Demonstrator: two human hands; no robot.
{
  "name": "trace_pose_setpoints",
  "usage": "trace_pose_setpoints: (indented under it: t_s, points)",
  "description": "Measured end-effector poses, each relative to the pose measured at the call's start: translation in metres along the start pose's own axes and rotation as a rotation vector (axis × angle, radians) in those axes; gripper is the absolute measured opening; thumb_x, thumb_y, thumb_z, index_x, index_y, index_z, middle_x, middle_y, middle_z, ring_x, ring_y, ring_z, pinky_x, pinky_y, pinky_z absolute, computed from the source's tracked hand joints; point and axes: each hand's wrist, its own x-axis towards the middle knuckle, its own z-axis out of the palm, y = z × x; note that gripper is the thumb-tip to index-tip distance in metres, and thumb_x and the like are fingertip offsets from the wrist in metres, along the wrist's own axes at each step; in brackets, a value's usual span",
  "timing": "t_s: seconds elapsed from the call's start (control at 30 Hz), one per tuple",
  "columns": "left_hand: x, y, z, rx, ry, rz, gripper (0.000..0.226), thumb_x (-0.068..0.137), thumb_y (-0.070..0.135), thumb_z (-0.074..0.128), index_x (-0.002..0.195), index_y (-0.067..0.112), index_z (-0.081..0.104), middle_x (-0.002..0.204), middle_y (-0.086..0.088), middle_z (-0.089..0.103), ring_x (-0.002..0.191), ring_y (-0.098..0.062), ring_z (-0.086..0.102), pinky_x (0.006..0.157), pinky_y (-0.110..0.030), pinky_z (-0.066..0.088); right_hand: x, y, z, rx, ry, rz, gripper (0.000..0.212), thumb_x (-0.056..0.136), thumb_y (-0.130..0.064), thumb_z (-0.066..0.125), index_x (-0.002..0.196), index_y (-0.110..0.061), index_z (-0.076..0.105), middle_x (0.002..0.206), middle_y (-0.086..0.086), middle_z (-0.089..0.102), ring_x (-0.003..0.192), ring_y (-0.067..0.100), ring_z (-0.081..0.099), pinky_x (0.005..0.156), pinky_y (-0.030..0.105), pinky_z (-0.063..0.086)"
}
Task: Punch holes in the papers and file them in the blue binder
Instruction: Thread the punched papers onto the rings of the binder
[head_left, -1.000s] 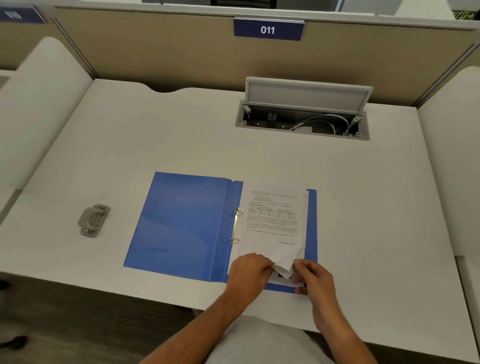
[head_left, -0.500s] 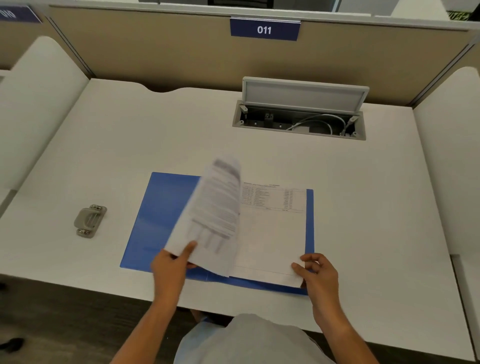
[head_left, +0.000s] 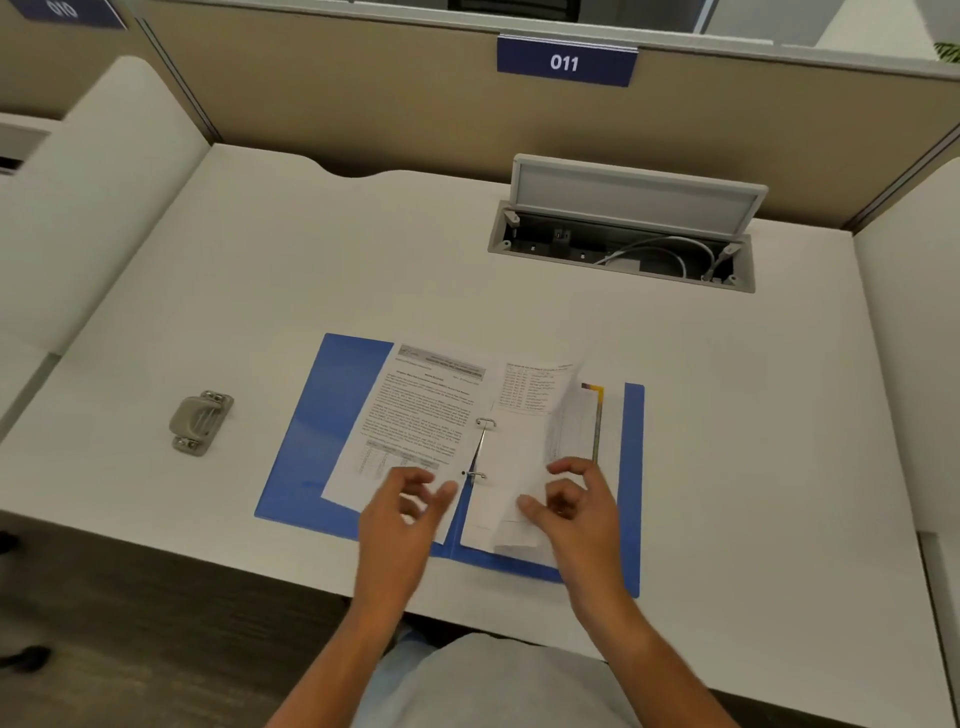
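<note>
The blue binder (head_left: 311, 441) lies open near the desk's front edge, its two metal rings (head_left: 482, 448) at the spine. One printed sheet (head_left: 415, 415) rests flat on the left cover, threaded on the rings. My left hand (head_left: 402, 519) hovers over that sheet's lower edge, fingers apart and holding nothing. On the right cover lies the stack of papers (head_left: 506, 467). My right hand (head_left: 576, 509) pinches the lower edge of the top sheet (head_left: 569, 415), which curls upward and looks blurred. A sheet with a coloured edge (head_left: 597, 410) shows beneath it.
A grey hole punch (head_left: 200, 422) sits on the white desk (head_left: 260, 291) left of the binder. At the back right an open cable box (head_left: 623, 249) with a raised lid holds a white cable. Beige partition walls enclose the desk.
The first sheet swung over the rings and now lies flat on the left cover. My left hand let it go. My right hand has lifted the following sheet on the right side.
</note>
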Motion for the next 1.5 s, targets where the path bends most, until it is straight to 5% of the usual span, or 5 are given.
trace_pose_setpoints:
  t_s: [0.33,0.83,1.0,1.23,1.5]
  points:
    - [0.016,0.029,-0.002,0.117,0.080,0.045,0.017,0.094,0.048,0.072,0.104,0.036,0.067,0.093,0.020,0.069,0.082,-0.004,0.069,0.072,-0.018,0.055,-0.004,-0.009,0.057,-0.122,-0.334,-0.139,0.036,0.090,-0.024,0.081,0.121,-0.028,0.062,0.100,-0.003,0.080,0.097,0.014,0.077,0.092,0.034,0.063]
    - [0.115,-0.048,-0.056,0.490,0.245,-0.153,0.031,0.095,0.028,0.074,0.122,0.013,0.068,0.117,-0.012,0.073,0.098,-0.030,0.066,0.077,-0.041,0.055,-0.005,0.059,-0.047,-0.124,0.344,0.351,0.042,0.089,-0.007,0.080,0.123,-0.015,0.056,0.125,0.008,0.059,0.119,0.029,0.057,0.090,0.036,0.046]
    - [0.081,-0.036,-0.011,0.758,0.220,0.242,0.053,0.086,0.033,0.082,0.131,0.019,0.059,0.131,-0.009,0.062,0.118,-0.031,0.057,0.093,-0.045,0.055,0.001,0.056,-0.044,0.013,0.336,0.423,0.041,0.091,-0.006,0.078,0.124,-0.014,0.056,0.114,0.009,0.065,0.105,0.026,0.063,0.090,0.046,0.055]
    - [-0.001,-0.039,0.097,0.959,-0.619,0.860,0.069,0.094,0.048,0.070,0.151,0.020,0.044,0.166,-0.009,0.038,0.153,-0.033,0.034,0.124,-0.052,0.031,0.008,0.062,-0.035,0.060,0.413,0.414,0.037,0.088,-0.002,0.076,0.119,-0.015,0.060,0.114,0.011,0.065,0.100,0.027,0.064,0.099,0.055,0.055]
    - [-0.005,-0.076,0.123,1.076,-0.573,1.058,0.055,0.102,0.038,0.063,0.148,0.011,0.049,0.161,-0.015,0.045,0.150,-0.036,0.042,0.119,-0.050,0.041,0.007,0.069,-0.049,0.087,0.457,0.400,0.026,0.090,-0.003,0.072,0.111,-0.015,0.063,0.109,0.014,0.069,0.093,0.029,0.062,0.098,0.057,0.053]
